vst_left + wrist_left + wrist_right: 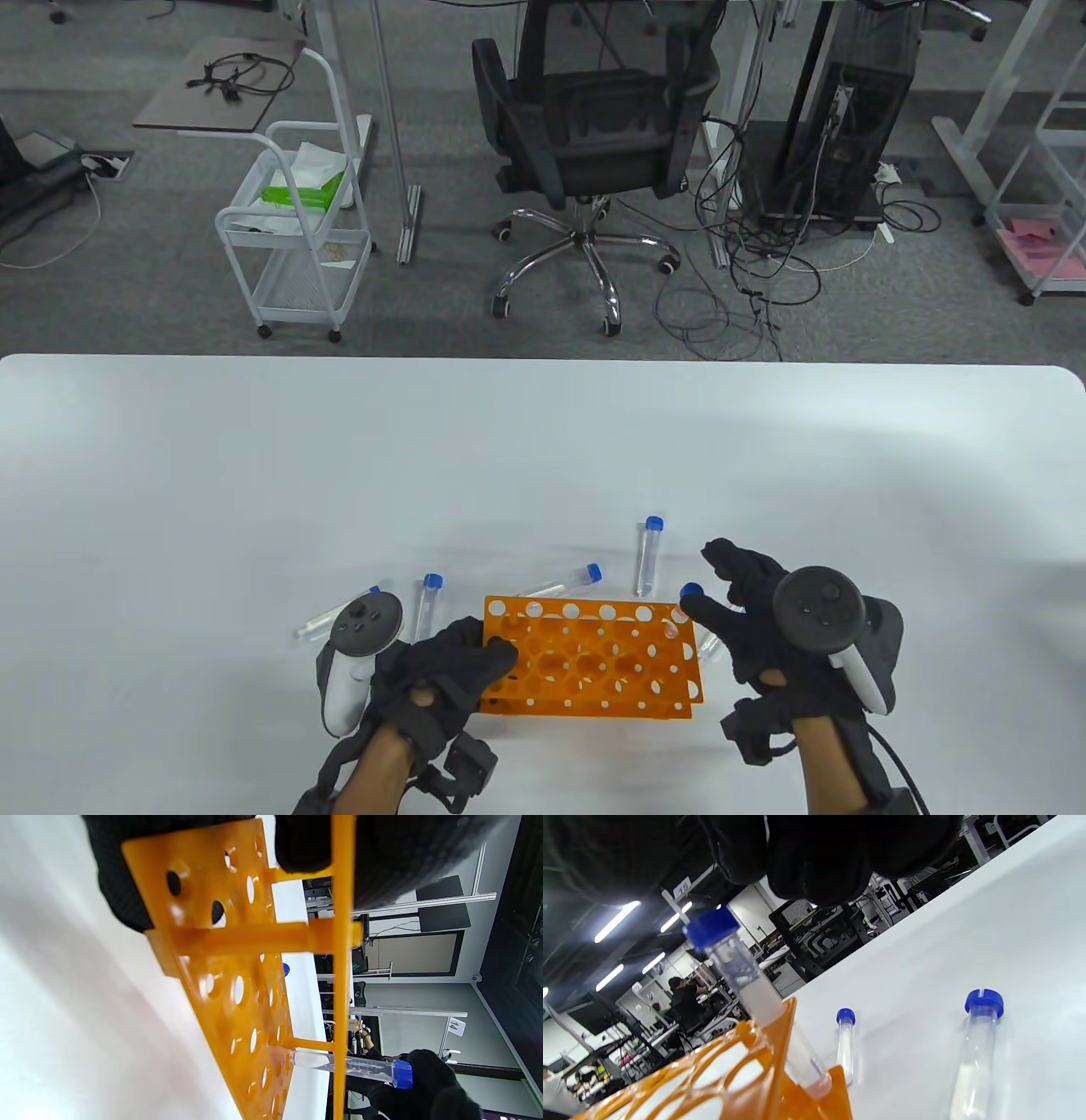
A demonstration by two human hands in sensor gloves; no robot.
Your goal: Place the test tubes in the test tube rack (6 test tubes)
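The orange rack (585,658) lies near the table's front edge. My left hand (475,662) grips its left end, fingers over the top plate, as the left wrist view (373,853) also shows. One blue-capped tube (691,592) stands tilted in the rack's far right corner hole; it shows in the left wrist view (352,1067) and right wrist view (746,984). My right hand (713,586) hovers at its cap with fingers spread; I cannot tell if it touches. Loose tubes lie beyond the rack (646,556) (564,581) and to its left (427,604).
Another tube (322,624) lies partly hidden by my left tracker, and one (708,649) lies under my right hand beside the rack. Two loose tubes show in the right wrist view (845,1046) (975,1056). The white table (254,509) stretches far behind.
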